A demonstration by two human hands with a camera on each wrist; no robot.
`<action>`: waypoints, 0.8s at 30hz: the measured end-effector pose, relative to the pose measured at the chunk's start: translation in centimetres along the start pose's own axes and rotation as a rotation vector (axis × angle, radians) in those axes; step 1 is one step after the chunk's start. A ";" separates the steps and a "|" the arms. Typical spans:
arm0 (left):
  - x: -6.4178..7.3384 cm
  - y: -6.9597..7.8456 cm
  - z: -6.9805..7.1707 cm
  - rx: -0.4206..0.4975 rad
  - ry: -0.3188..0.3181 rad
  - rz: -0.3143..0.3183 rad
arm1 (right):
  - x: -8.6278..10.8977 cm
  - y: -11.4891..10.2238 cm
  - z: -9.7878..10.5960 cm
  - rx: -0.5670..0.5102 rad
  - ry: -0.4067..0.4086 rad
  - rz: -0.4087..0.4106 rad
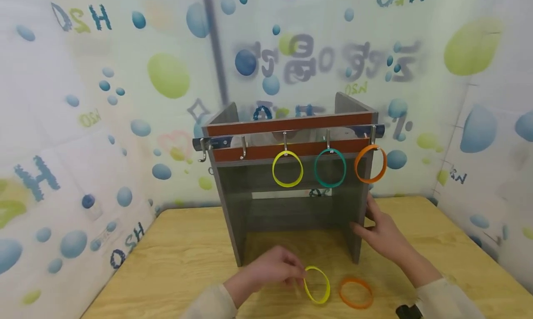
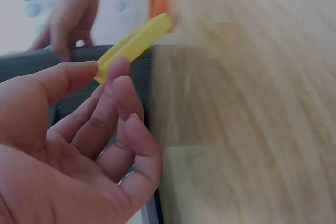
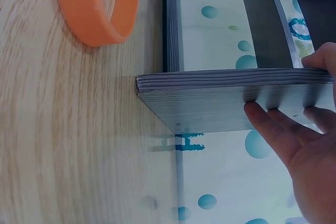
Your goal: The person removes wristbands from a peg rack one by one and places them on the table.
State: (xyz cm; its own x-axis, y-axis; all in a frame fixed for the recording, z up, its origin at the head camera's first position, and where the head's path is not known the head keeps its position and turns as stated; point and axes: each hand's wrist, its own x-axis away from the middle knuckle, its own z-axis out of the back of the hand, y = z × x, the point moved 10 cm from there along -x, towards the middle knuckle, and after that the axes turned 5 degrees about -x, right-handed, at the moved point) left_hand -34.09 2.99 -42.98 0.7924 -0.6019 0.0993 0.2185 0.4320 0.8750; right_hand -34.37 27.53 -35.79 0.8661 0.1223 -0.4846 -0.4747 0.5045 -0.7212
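Observation:
My left hand (image 1: 278,265) pinches a yellow silicone wristband (image 1: 328,289) between thumb and fingers, low in front of a grey wooden stand (image 1: 233,222). In the left wrist view the yellow band (image 2: 139,40) tilts up and away from the fingertips. At the stand's right side panel, my right hand (image 1: 385,235) grips the board, its fingers on the outer face and its thumb on the other side, as the right wrist view shows. An orange wristband (image 1: 356,306) lies on the table right of the yellow one.
Along the stand's top front runs a metal rail (image 1: 262,139) with several hooks. From it hang a yellow band (image 1: 287,185), a teal band (image 1: 330,185) and an orange band (image 1: 370,180). Two left hooks are bare. Patterned curtains (image 1: 125,171) surround the wooden table (image 1: 179,249).

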 end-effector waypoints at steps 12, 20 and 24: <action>-1.1 0.4 -2.0 -0.112 -0.034 0.011 | -0.2 0.4 0.0 0.038 0.027 0.012; -1.4 0.9 -2.0 -0.110 -0.078 0.020 | -0.2 0.2 0.0 0.045 0.027 0.016; -1.1 0.5 -2.7 -0.162 -0.106 0.024 | -0.3 0.1 -0.1 0.045 0.024 0.010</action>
State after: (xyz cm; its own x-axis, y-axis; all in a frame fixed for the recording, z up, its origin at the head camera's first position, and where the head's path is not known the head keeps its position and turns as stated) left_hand -33.37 5.68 -43.95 0.7362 -0.6536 0.1757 0.2960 0.5444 0.7849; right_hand -34.67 27.50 -35.80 0.8569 0.1072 -0.5042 -0.4757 0.5414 -0.6933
